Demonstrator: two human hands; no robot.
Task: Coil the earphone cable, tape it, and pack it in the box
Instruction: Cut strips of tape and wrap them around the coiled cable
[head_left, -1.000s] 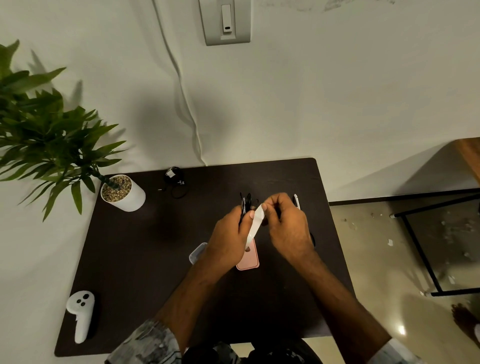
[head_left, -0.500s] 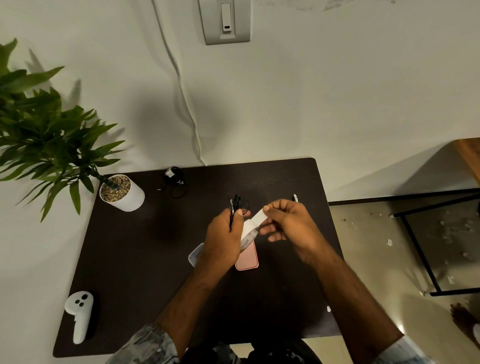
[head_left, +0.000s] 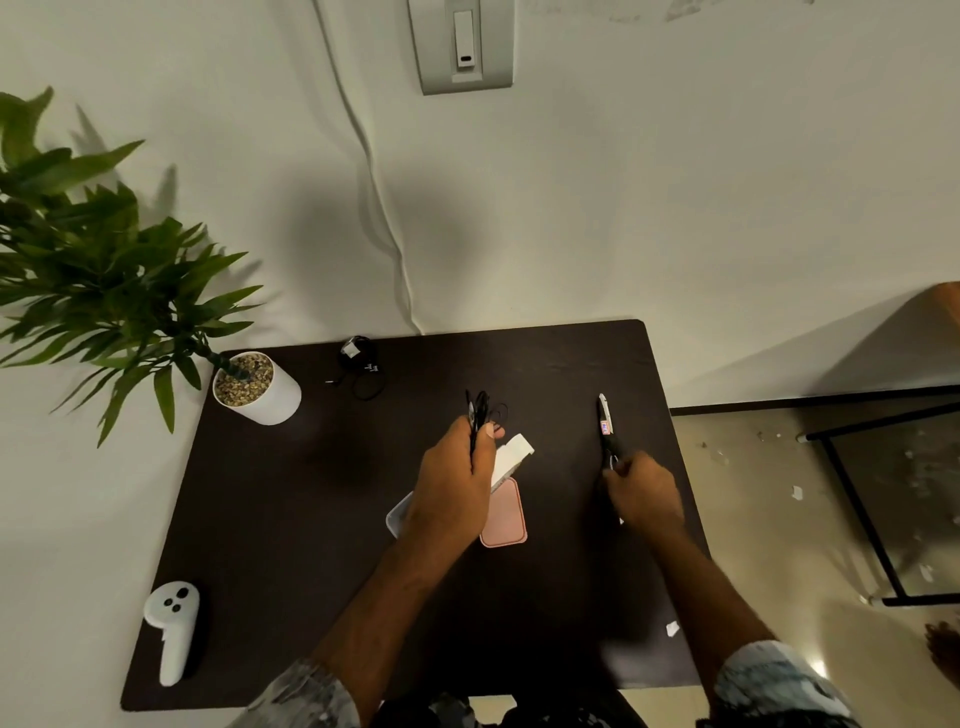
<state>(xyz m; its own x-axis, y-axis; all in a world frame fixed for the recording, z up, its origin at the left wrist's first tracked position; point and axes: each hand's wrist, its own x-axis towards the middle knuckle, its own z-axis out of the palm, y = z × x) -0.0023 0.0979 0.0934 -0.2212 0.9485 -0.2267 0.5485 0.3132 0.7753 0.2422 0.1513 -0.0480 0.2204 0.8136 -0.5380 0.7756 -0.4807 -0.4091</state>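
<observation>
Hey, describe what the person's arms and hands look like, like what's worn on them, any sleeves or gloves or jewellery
Both hands are bare: no gloves show on the left hand or the right hand, and no rings or watch can be made out. The forearms are uncovered. Near the elbows, each arm ends in a pushed-up light sleeve with a mottled grey-blue print, the left sleeve and the right sleeve.

cable (head_left: 480, 410): black, coiled, upright in fist | tape (head_left: 511, 457): white strip | box (head_left: 503, 514): pink, on table
</observation>
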